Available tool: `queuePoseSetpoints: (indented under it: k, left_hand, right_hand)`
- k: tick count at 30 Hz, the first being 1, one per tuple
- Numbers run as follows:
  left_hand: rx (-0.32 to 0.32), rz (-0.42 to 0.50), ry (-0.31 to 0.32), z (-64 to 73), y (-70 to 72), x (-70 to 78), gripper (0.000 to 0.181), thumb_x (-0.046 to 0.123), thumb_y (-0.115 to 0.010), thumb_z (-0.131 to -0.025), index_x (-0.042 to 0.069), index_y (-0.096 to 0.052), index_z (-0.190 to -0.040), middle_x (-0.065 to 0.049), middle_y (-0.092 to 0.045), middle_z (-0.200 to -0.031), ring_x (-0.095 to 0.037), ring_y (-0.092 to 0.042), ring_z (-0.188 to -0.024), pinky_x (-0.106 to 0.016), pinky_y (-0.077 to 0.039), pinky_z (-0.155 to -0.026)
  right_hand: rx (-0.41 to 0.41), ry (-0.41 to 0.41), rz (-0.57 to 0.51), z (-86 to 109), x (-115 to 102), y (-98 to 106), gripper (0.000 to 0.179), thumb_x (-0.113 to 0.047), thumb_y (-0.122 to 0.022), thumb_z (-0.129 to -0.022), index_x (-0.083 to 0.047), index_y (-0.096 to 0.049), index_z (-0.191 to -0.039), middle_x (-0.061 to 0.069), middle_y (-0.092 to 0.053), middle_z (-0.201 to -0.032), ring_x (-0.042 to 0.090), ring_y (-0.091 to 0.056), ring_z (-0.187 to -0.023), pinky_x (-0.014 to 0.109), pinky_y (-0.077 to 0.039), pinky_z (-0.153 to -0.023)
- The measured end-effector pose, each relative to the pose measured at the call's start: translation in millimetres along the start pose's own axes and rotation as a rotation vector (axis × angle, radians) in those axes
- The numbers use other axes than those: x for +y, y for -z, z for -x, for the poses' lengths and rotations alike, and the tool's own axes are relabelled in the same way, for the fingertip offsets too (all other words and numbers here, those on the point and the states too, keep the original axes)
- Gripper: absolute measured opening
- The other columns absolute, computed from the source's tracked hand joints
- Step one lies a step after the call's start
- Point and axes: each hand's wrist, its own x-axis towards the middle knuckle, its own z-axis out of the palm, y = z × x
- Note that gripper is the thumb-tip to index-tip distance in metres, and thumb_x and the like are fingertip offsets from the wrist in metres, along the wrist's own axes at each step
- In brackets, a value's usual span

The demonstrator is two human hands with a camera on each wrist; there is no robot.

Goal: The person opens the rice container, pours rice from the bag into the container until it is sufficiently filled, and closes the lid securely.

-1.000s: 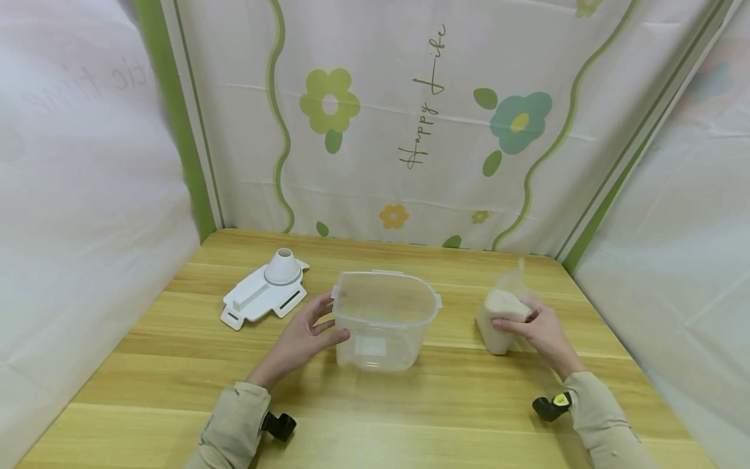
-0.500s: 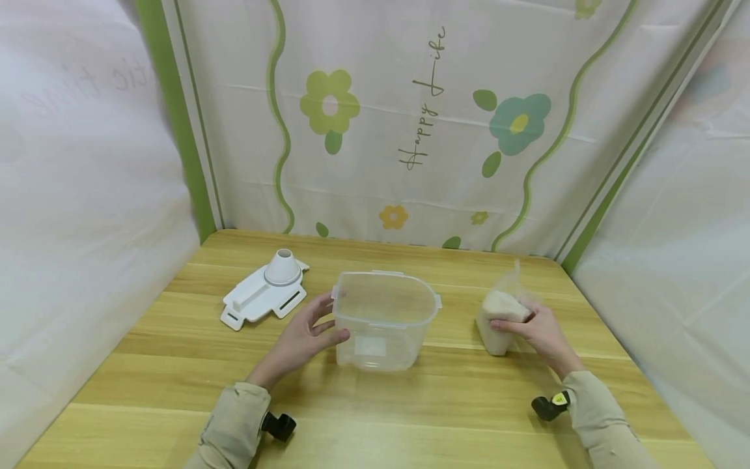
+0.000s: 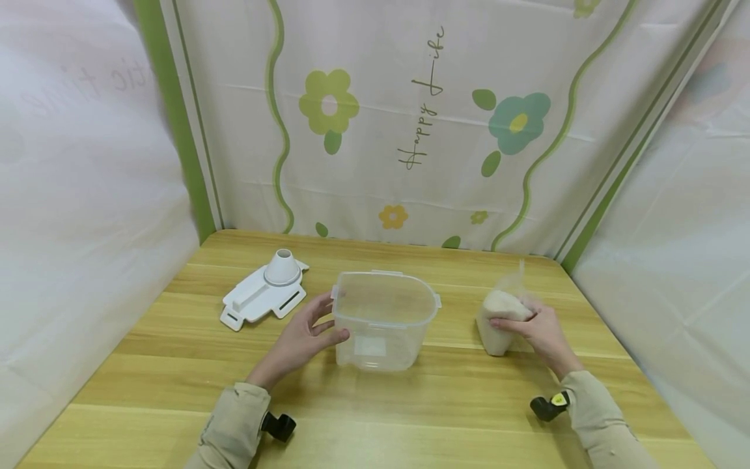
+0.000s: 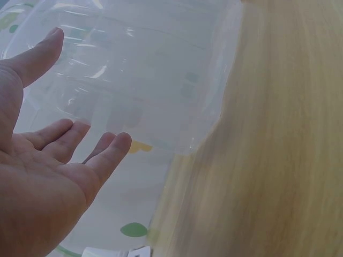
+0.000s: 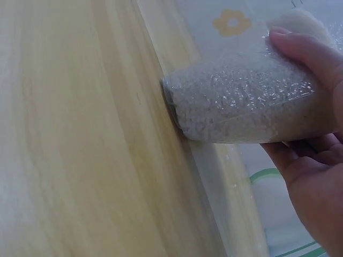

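A clear plastic container (image 3: 381, 352), open at the top with a pale label on its front, stands upright mid-table. At its left side is my left hand (image 3: 307, 335), thumb in front and fingers reaching toward the back corner. In the left wrist view those fingers (image 4: 110, 155) look spread and fairly straight against or very near the container wall (image 4: 155, 91). My right hand (image 3: 545, 332) grips a clear bag of rice (image 3: 498, 326) on the right, thumb on the near side. The white grains show through the bag (image 5: 236, 101) in the right wrist view; its bottom is at the table.
A white lid (image 3: 258, 299) with slotted side flaps and a cone-shaped cap (image 3: 284, 268) lies at the back left. Printed curtains surround the wooden table (image 3: 375, 423) at the back and both sides. Bare wood shows between container and bag.
Almost nothing differs. The loose top of the rice bag sways a little; both hands and the container stay in place.
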Motion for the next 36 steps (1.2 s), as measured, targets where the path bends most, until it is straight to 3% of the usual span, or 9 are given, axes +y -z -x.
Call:
queuePoseSetpoints:
  k: [4, 16, 25, 36]
  left_hand:
    - [-0.001, 0.003, 0.002, 0.1, -0.4, 0.5, 0.073, 0.013, -0.077, -0.088, 0.012, -0.038, -0.149, -0.012, -0.039, -0.15, -0.032, -0.035, -0.137, -0.043, -0.039, -0.107]
    - [0.002, 0.0, 0.005, -0.4, -1.0, 1.4, 0.073, 0.013, -0.078, -0.087, 0.011, -0.038, -0.149, -0.011, -0.04, -0.15, -0.031, -0.036, -0.137, -0.042, -0.042, -0.106]
    - [-0.002, 0.012, 0.006, -0.3, -1.1, 3.3, 0.073, 0.013, -0.077, -0.088, 0.008, -0.037, -0.149, -0.017, -0.036, -0.151, -0.033, -0.034, -0.138, -0.044, -0.041, -0.106]
    - [0.0, 0.011, 0.0, -0.3, -0.9, 2.2, 0.073, 0.012, -0.077, -0.088, 0.008, -0.037, -0.149, -0.016, -0.037, -0.151, -0.034, -0.034, -0.138, -0.044, -0.04, -0.107]
  right_hand:
    - [-0.003, -0.002, -0.046, 1.6, -2, -1, 0.044, -0.02, -0.09, -0.073, -0.003, -0.067, -0.107, 0.006, -0.066, -0.108, 0.018, -0.06, -0.094, 0.029, -0.055, -0.074]
    - [0.003, -0.028, 0.049, 5.3, -17, -9, 0.054, -0.031, -0.091, -0.071, -0.002, -0.068, -0.11, 0.009, -0.066, -0.108, 0.02, -0.059, -0.096, 0.028, -0.053, -0.075]
    - [0.004, -0.034, 0.021, 7.1, -23, -11, 0.059, -0.03, -0.091, -0.071, -0.003, -0.067, -0.117, 0.01, -0.065, -0.115, 0.022, -0.058, -0.102, 0.029, -0.053, -0.079]
    - [0.001, -0.018, -0.005, 10.4, -35, -12, 0.057, -0.029, -0.09, -0.072, -0.003, -0.066, -0.117, 0.008, -0.067, -0.112, 0.02, -0.059, -0.101, 0.028, -0.054, -0.078]
